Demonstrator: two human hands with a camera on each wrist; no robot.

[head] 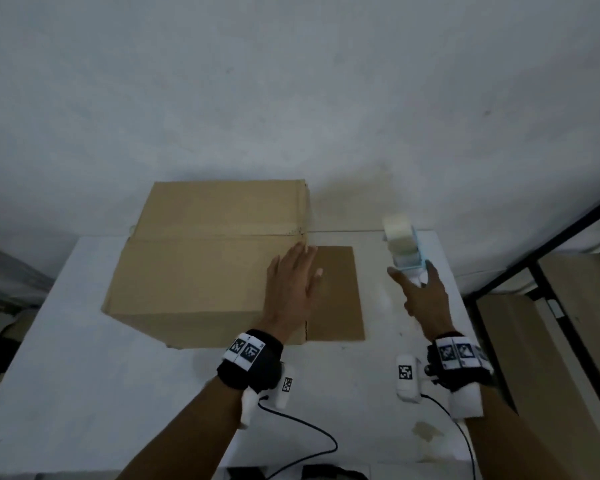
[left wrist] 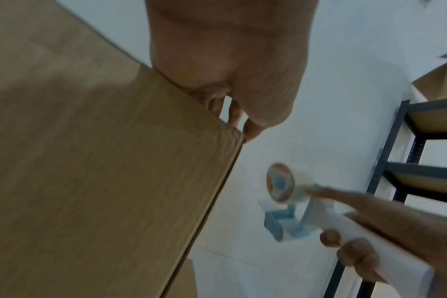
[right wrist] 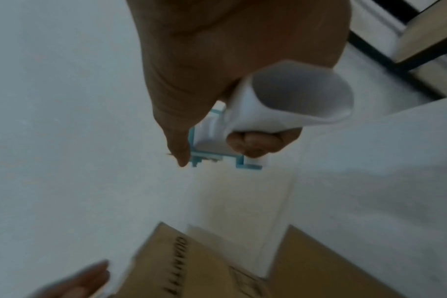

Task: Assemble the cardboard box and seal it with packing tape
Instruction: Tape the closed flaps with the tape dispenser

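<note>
A brown cardboard box (head: 201, 258) stands on the white table (head: 84, 375) with its top flaps folded down and meeting at a seam. One side flap (head: 340, 296) lies flat on the table to the box's right. My left hand (head: 293, 278) rests flat on the top right corner of the box (left wrist: 89, 161), fingers straight. To the right, my right hand (head: 421, 292) grips the white handle (right wrist: 281, 100) of a blue-and-white tape dispenser (head: 404, 244), held above the table beyond the open flap. The tape roll (left wrist: 281, 183) points away from me.
A black metal shelf rack (head: 551, 265) holding flat cardboard stands close to the table's right edge. A pale wall rises right behind the table. Black cables (head: 309, 431) trail from my wrists over the front of the table. A small stain (head: 426, 433) marks the front right.
</note>
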